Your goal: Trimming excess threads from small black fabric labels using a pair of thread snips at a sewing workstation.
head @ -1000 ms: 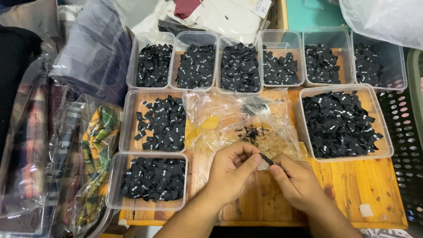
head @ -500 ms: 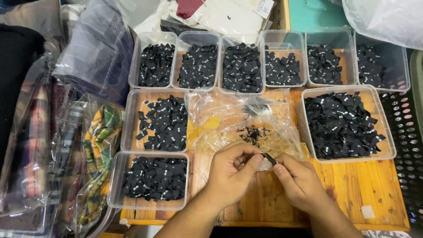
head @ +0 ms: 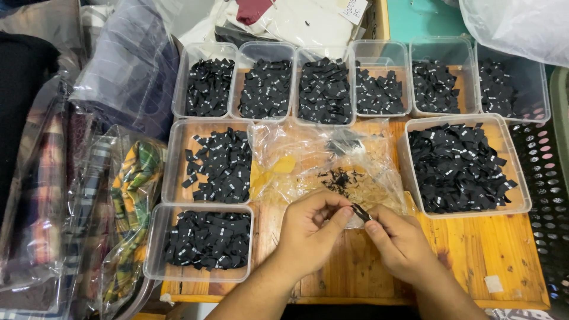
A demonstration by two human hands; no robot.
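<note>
My left hand [head: 311, 231] and my right hand [head: 402, 243] meet over a wooden table [head: 474, 255], both pinching one small black fabric label [head: 360, 212] between thumbs and fingertips. Just behind the hands lies a crumpled clear plastic bag [head: 308, 163] with a few loose black labels [head: 341, 178] on it. Clear plastic tubs full of black labels surround it: one at the front left [head: 204, 240], one behind that [head: 216, 166], a big one at the right [head: 462, 166].
A back row of several clear tubs [head: 323, 89] holds more black labels. Bagged plaid and checked garments [head: 127, 195] are stacked at the left. A black perforated basket [head: 545, 195] stands at the right edge, and folded cloth lies at the far side.
Both hands stay together on the small label, with only slight finger movement. Nothing else has moved.
</note>
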